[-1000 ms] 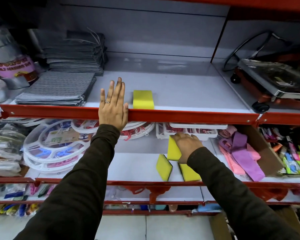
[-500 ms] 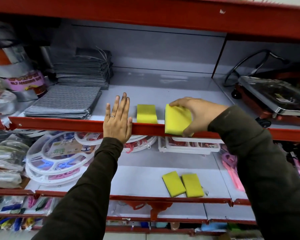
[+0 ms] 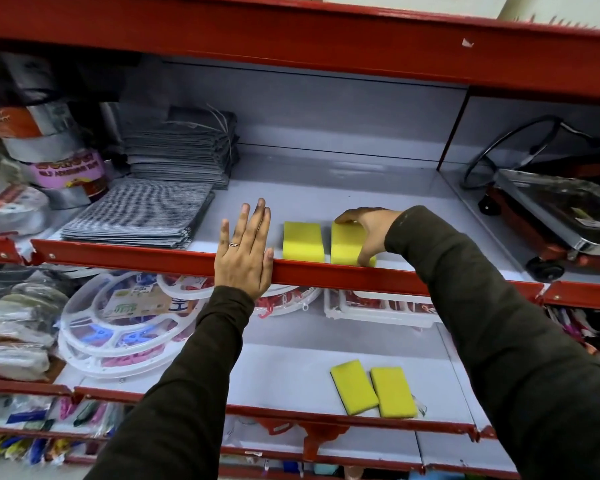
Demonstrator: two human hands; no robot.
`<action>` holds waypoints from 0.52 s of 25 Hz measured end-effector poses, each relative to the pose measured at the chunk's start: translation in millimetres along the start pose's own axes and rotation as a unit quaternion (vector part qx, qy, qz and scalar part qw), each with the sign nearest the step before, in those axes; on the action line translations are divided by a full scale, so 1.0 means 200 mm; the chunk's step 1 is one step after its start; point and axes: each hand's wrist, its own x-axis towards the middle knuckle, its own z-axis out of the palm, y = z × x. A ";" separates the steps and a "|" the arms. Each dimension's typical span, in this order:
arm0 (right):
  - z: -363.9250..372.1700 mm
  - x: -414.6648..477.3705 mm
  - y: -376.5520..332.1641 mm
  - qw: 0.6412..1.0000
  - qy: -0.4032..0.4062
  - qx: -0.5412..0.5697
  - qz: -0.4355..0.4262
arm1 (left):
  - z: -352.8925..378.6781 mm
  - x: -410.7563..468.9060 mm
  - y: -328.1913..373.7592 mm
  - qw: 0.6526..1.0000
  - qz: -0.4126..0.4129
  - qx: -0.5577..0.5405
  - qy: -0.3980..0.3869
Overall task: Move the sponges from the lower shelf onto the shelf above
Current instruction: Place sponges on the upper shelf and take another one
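Note:
Two yellow sponges lie side by side at the front of the upper shelf [image 3: 326, 199]. My right hand [image 3: 368, 233] grips the right sponge [image 3: 345, 245], which rests on the shelf against the red front lip. The left sponge [image 3: 302, 241] lies free beside it. My left hand [image 3: 245, 249] rests flat on the red lip, fingers apart, holding nothing. On the lower shelf [image 3: 284, 372], two more yellow sponges with dark undersides lie flat near the front: one sponge [image 3: 354, 386] and its neighbour sponge [image 3: 394, 392].
Stacks of grey cloths [image 3: 142, 213] fill the upper shelf's left. Tape rolls [image 3: 59, 168] stand further left. A red-and-steel wheeled item [image 3: 555, 216] sits in the right bay. White round plastic racks [image 3: 118, 327] and a white tray [image 3: 381, 308] occupy the lower shelf.
My right hand took one sponge from the lower shelf, lifted it over the red lip and set it down beside the first sponge. My left hand stayed on the lip.

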 end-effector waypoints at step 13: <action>0.00 -0.48 -0.05 0.983 0.134 0.087 -0.087 | -0.03 0.01 0.02 1.000 -0.008 -0.002 -0.008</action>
